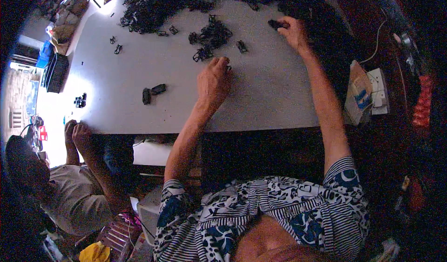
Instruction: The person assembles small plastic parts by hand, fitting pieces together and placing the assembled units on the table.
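Observation:
Over the far right of the white table, my right hand pinches a small dark black piece between thumb and fingertips. Lower and nearer the middle, my left hand is closed, its fingers curled down. A bit of black shows at its fingertips, too hidden to name. Just beyond the left hand lies a small heap of black open-framed plastic parts. One loose black part rests between my two hands. Two black blocks lie to the left, nearer the front edge.
A large pile of black parts spans the far side. At left, a co-worker's hands are by the table edge, near a small black cluster. A cardboard piece and a white power strip sit at the right edge.

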`<action>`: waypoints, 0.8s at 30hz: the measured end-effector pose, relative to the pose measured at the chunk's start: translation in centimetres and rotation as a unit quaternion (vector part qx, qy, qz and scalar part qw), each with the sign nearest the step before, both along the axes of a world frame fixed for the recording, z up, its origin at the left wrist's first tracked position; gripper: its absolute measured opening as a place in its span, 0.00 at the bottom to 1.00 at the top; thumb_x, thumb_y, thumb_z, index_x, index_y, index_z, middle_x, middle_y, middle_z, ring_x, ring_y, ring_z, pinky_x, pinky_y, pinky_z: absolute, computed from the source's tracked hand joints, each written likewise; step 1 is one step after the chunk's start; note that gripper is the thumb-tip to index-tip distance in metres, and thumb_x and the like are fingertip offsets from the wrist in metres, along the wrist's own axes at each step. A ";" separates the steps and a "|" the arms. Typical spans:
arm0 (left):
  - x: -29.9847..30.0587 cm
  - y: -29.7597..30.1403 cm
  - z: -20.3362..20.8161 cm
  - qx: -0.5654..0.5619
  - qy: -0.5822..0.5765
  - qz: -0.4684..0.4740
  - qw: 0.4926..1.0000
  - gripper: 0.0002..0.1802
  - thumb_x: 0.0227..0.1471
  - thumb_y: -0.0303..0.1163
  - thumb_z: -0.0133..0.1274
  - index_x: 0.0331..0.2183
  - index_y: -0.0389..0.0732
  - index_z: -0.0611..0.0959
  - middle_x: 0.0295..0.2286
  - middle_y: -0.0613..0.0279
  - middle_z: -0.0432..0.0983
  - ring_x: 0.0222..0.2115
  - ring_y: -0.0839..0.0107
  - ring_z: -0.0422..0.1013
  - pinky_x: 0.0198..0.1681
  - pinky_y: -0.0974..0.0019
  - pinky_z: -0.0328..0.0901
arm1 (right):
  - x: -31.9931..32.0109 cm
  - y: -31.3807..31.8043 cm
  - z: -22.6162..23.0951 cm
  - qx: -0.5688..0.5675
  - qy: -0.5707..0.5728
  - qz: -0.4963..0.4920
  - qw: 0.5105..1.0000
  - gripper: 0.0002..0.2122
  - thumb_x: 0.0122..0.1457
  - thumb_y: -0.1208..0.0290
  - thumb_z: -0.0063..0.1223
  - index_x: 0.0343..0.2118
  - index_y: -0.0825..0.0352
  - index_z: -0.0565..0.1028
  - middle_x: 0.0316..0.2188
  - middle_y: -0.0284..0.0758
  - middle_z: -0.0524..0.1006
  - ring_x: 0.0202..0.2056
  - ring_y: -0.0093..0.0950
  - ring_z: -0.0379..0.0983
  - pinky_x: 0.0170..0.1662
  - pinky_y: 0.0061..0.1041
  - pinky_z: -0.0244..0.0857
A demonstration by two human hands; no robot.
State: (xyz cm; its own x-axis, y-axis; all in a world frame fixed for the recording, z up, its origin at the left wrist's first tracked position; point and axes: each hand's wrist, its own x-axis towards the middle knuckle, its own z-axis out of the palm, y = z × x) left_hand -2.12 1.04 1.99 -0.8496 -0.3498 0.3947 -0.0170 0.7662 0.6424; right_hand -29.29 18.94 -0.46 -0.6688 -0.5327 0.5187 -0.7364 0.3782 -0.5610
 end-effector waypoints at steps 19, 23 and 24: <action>-2.7 5.3 0.3 0.280 0.015 -0.103 0.954 0.19 0.44 0.25 0.54 0.40 0.35 0.70 0.25 0.53 0.73 0.25 0.59 0.72 0.29 0.62 0.66 | 15.6 0.5 3.9 -0.147 -0.490 0.204 0.835 0.13 0.55 0.72 0.47 0.43 0.65 0.67 0.29 0.28 0.72 0.25 0.16 0.68 0.25 0.14 0.62; -2.2 4.3 0.6 0.519 -0.012 -0.132 0.845 0.11 0.42 0.22 0.55 0.31 0.35 0.73 0.20 0.62 0.71 0.22 0.74 0.68 0.25 0.71 0.64 | 16.3 1.0 4.1 -0.035 -0.483 0.168 0.859 0.13 0.54 0.71 0.48 0.43 0.65 0.67 0.33 0.30 0.72 0.32 0.18 0.69 0.31 0.17 0.63; -2.1 3.9 0.7 0.493 -0.018 -0.114 0.862 0.08 0.41 0.21 0.56 0.27 0.36 0.74 0.19 0.64 0.70 0.22 0.77 0.67 0.24 0.72 0.63 | 16.9 0.4 3.9 -0.029 -0.432 0.125 0.893 0.13 0.54 0.71 0.49 0.43 0.66 0.67 0.34 0.31 0.71 0.34 0.19 0.69 0.33 0.19 0.64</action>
